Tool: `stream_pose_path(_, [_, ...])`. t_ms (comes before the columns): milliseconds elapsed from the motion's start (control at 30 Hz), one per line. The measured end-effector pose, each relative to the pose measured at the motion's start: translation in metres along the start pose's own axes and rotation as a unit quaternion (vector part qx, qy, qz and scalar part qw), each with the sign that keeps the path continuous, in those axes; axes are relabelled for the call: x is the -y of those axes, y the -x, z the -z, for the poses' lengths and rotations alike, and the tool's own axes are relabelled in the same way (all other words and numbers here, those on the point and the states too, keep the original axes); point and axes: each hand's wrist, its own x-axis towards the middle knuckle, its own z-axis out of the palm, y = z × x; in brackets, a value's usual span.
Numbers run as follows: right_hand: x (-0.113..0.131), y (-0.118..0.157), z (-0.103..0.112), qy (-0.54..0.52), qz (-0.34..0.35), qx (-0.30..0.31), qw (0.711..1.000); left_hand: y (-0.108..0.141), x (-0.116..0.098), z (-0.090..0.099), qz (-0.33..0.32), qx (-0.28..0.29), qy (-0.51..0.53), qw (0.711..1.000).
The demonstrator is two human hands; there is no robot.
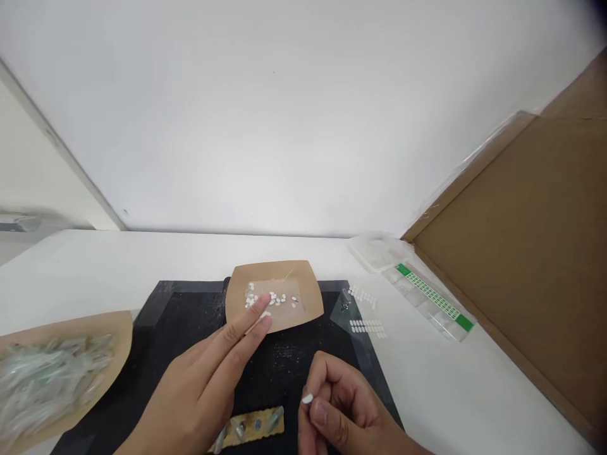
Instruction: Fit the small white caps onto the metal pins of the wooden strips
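Note:
My left hand [203,373] reaches over a brown paper tray [310,291], its index and middle fingers stretched out. Their tips touch or hover just above small white oval pieces [277,299] scattered in the tray; exact contact is hard to make out. Lower right, my right hand [348,411] pinches one white oval piece [307,399] between thumb and fingers. Between the hands, near the bottom edge, lies a tan block [258,424] bearing several greyish, glassy-looking pieces, partly covered by my left hand.
Under the tray spreads a black mat [190,316]. At left, another brown tray [124,328] holds many clear slender pieces. Rows of white ovals [367,327] lie on the right, beside a clear compartment box [429,300] with a green strip. Cardboard [531,272] stands at far right.

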Motion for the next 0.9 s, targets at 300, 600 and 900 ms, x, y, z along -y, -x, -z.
stream_pose_path(300, [0.002, 0.0, 0.007, -0.004, 0.007, 0.002, 1.0, -0.01, -0.012, -0.002, 0.061, -0.036, -0.093, 0.993])
stream_pose_path(600, [0.005, 0.004, 0.015, 0.265, 0.068, -0.069, 0.959, -0.012, -0.001, -0.01, 0.127, 0.003, -0.041, 0.991])
stream_pose_path(900, [0.021, 0.0, 0.022, 0.479, 0.189, -0.115, 0.85, 0.002, 0.008, -0.014, 0.119, 0.024, -0.087, 0.989])
